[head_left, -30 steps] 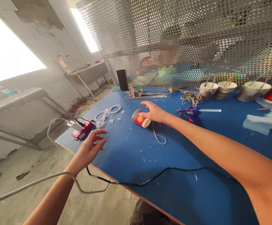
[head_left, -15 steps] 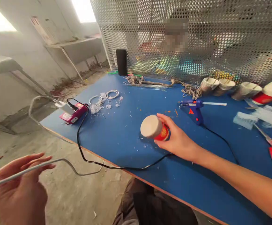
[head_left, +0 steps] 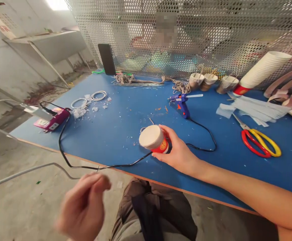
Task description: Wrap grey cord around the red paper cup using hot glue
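Note:
My right hand (head_left: 177, 150) is wrapped round a paper cup (head_left: 164, 144) with a red band and a pale beige round top. The cup is tilted, its beige end toward me and to the left, just over the blue tabletop. A thin cord (head_left: 151, 120) shows behind it. Off the table's front edge, my left hand (head_left: 85, 204) is raised with its fingers curled together. It is blurred, and whatever may be in it is hidden. A grey cable (head_left: 30, 172) runs behind and left of that hand.
A blue glue gun (head_left: 182, 103), red-and-yellow scissors (head_left: 260, 142) and white strips (head_left: 261, 108) lie right. Behind stand small cups (head_left: 196, 80) and a leaning cup stack (head_left: 261, 72). A pink power strip (head_left: 52, 120), white rings (head_left: 98, 95) and black cable (head_left: 85, 167) are left.
My left hand has moved right, away from the grey cable, and its fingers have curled in. My right hand still grips the cup. The view has swung right, bringing the whole scissors into sight.

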The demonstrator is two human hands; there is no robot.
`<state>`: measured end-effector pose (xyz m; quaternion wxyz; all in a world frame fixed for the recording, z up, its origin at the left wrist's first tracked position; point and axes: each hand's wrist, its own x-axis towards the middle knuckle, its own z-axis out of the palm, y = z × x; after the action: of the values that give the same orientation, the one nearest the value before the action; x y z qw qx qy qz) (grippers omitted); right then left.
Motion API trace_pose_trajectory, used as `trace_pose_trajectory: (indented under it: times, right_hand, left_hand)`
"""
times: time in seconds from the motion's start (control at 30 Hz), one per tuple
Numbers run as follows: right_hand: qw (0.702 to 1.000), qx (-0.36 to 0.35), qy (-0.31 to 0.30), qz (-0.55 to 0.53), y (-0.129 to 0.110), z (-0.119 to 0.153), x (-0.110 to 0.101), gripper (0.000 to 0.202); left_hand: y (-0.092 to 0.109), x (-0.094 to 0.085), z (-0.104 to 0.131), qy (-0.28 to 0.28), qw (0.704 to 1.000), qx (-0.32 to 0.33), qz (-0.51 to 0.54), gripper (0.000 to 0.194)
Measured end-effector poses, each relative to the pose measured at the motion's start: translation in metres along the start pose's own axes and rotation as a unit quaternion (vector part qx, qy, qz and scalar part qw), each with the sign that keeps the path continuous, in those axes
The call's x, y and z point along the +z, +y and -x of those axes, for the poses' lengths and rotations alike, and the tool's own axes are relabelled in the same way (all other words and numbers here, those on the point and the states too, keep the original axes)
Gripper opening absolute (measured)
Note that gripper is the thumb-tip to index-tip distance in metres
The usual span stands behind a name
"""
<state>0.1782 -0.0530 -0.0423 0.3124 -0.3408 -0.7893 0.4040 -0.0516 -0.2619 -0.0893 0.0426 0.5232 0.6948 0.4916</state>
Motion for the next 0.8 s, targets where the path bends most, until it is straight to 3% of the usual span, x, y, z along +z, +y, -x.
trace_pose_trajectory:
  times: [0.07,0.1,0.17,0.23,0.43,0.5,0.57,0.67,0.8]
  right_hand:
    - [1.000,-0.022,0.007,0.014,0.002,0.002,-0.003,0.075]
    - [0.999,-0.031,0.007,0.021,0.004,0.002,-0.004,0.075]
    - [0.999,-0.042,0.007,0.027,0.007,0.002,-0.005,0.077]
    - [0.999,-0.043,0.007,0.022,0.011,0.000,-0.007,0.076]
    - [0.999,-0.042,-0.021,0.018,0.022,-0.021,-0.013,0.078]
    - [0.997,-0.063,-0.016,0.040,0.026,-0.029,-0.017,0.067]
    - [0.994,-0.085,-0.006,0.062,0.031,-0.037,-0.020,0.055]
    - [0.995,-0.074,-0.001,0.064,0.039,-0.046,-0.021,0.047]
    - [0.999,-0.026,0.001,0.025,0.046,-0.049,-0.019,0.046]
  left_hand:
    - [0.058,0.053,-0.049,-0.004,0.994,0.088,0.066,0.027]
    - [0.078,0.073,-0.067,-0.022,0.989,0.124,0.079,0.027]
    - [0.099,0.098,-0.088,-0.066,0.986,0.126,0.088,0.027]
    - [0.101,0.109,-0.095,-0.098,0.984,0.136,0.060,0.023]
    - [0.087,0.116,-0.118,-0.083,0.966,0.241,-0.042,0.018]
    - [0.086,0.114,-0.132,-0.094,0.956,0.264,-0.091,0.019]
    - [0.086,0.111,-0.145,-0.138,0.940,0.283,-0.134,0.022]
    - [0.086,0.108,-0.156,-0.197,0.922,0.287,-0.167,0.031]
    - [0.088,0.098,-0.157,-0.162,0.936,0.269,-0.156,0.040]
